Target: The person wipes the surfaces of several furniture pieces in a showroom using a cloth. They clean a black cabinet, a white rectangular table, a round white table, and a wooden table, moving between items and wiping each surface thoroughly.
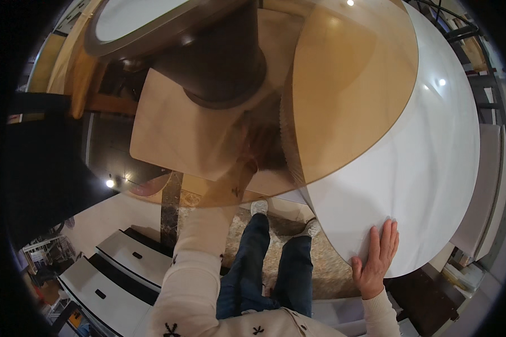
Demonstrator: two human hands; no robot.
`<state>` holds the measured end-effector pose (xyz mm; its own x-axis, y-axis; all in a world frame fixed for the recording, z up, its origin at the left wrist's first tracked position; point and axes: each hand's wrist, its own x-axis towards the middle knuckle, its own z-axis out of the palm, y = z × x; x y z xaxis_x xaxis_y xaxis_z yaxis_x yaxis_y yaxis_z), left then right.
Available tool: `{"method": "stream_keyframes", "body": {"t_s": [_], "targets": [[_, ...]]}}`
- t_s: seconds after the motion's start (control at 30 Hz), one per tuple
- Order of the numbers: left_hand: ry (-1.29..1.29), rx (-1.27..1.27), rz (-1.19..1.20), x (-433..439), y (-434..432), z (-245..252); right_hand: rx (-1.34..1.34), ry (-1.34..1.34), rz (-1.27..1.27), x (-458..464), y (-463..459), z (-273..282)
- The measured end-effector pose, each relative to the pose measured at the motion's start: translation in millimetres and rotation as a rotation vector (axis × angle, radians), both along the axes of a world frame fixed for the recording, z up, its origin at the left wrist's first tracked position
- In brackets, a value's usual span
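My right hand (377,257) rests flat, fingers spread, near the edge of a round white tabletop (430,177) with a glossy surface. My left arm reaches under an amber, see-through tabletop (354,84) that overlaps the white one. Through the tinted sheet my left hand (253,143) shows only dimly, beside the white table's ribbed side and above a light flat panel (173,122). Whether it holds anything is hidden by shadow. A dark round pedestal (223,63) stands on that panel, below a dark-rimmed top with a white inset (130,17).
Two white-fronted cabinets or drawers (109,290) stand at the lower left. Wooden chair parts (82,76) are at the upper left. A grey padded bench or seat (476,189) is at the right, with dark furniture (426,295) below it. A patterned rug (333,269) lies underfoot.
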<state>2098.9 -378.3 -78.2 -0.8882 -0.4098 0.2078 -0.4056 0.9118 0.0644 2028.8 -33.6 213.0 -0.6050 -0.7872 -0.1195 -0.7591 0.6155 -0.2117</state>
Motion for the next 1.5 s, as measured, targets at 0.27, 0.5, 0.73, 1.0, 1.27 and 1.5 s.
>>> {"method": "stream_keyframes", "body": {"t_s": [0.27, 0.5, 0.73, 1.0, 1.27, 1.5], "targets": [[-0.298, 0.229, 0.100, -127, -49, -29, 0.017, 0.022, -0.029, 1, 0, 0], [-0.213, 0.375, 0.145, 54, -54, -12, -0.022, -0.007, -0.008, 2, -4, 0], [-0.578, 0.347, 0.639, 143, -89, -22, -0.037, 0.009, 0.000, 3, -4, -1], [-0.539, 0.650, 0.483, 74, 58, -33, -0.126, 0.062, 0.011, 10, -1, 0], [-0.762, 0.519, -0.324, 75, 67, 37, -0.082, 0.058, -0.020, 11, -3, -1], [-0.563, 0.620, -0.039, 139, -141, 9, -0.103, 0.107, -0.033, 8, -12, -7]]}}
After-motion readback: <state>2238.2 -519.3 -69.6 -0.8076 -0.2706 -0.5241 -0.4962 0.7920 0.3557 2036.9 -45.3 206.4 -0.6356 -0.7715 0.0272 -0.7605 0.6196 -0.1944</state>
